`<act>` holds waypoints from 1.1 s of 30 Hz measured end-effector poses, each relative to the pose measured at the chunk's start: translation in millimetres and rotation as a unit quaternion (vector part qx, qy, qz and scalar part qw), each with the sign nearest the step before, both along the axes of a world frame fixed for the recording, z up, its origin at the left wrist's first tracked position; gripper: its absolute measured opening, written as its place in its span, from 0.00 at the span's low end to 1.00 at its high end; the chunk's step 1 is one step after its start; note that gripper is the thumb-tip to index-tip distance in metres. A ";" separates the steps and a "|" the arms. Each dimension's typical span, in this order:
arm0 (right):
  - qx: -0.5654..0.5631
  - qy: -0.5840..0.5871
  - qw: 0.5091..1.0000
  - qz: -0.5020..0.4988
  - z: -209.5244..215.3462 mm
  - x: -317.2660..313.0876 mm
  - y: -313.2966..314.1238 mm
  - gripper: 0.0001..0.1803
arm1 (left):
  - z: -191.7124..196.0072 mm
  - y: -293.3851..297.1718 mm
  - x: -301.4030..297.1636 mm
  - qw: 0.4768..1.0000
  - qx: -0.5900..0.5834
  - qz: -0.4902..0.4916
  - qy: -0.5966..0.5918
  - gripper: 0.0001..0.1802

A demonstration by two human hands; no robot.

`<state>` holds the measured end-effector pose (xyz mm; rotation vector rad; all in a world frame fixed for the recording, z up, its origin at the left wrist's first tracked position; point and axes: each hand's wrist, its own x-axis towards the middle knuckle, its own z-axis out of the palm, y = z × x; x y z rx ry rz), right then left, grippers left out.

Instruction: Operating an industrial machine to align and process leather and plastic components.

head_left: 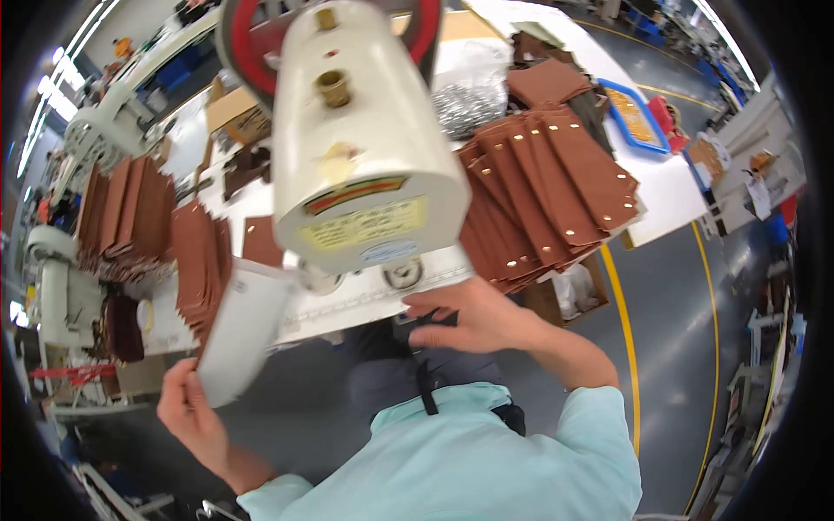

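My left hand (195, 418) pinches the lower edge of a pale grey flat panel (241, 334), slightly blurred, with a thin brown edge on its left. The panel is tilted up in front of the table's edge, left of a cream press-like machine (365, 148). Near the machine's base, my right hand (476, 318) has its fingers apart and curved, with nothing seen in them. A fanned stack of brown leather-like panels (556, 178) with brass-coloured studs lies beyond it. More brown panels (198, 260) are stacked on the left, and a single brown piece (261, 241) lies beside the machine.
A clear bag of small metal parts (472, 100) and a blue tray of gold-coloured pieces (634, 117) sit at the back right. A cardboard box (239, 117) stands at the back left. Below the right stack is an open carton (591, 300). Other machines (65, 291) line the left.
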<state>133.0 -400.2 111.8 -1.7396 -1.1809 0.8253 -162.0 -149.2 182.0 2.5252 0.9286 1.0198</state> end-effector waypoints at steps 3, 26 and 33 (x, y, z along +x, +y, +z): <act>0.099 0.233 0.967 0.040 -5.2 -37.1 23.9 0.43 | -7.8 -31.1 3.5 0.993 -0.081 -0.082 -0.020 0.10; 0.063 0.291 0.903 -0.310 -118.7 -3.4 0.5 0.16 | -181.2 -67.8 190.0 0.796 -0.560 -0.222 -0.063 0.14; 0.047 0.286 0.899 -0.328 -118.4 17.7 6.1 0.16 | -177.9 -54.7 212.0 0.843 -0.483 -0.238 0.006 0.12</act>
